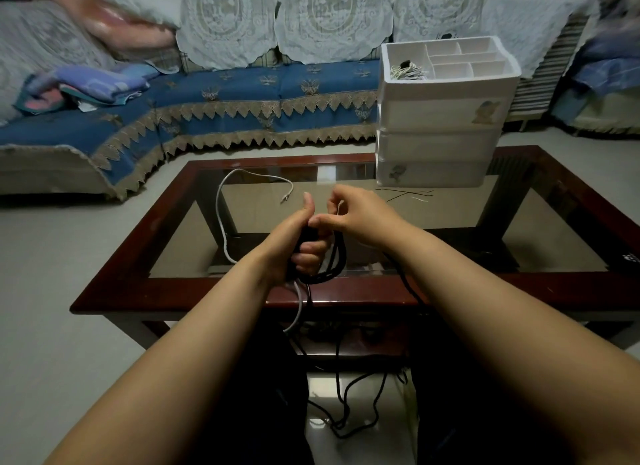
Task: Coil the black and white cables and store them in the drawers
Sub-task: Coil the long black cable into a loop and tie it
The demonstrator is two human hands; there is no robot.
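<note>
Step in hand: coiling the black cable above the worktop's near edge.

The black cable [323, 267] hangs in loops from your left hand [298, 246], which is closed around the bundle; its slack trails to the floor. Your right hand [349, 215] pinches a strand at the top of the coil. The white cable [221, 201] lies loose on the worktop [519, 288], uncoiled. Next, judged: draw up the slack, lay another loop, then carry the coil to the drawer unit [440, 118] at the far right.
</note>
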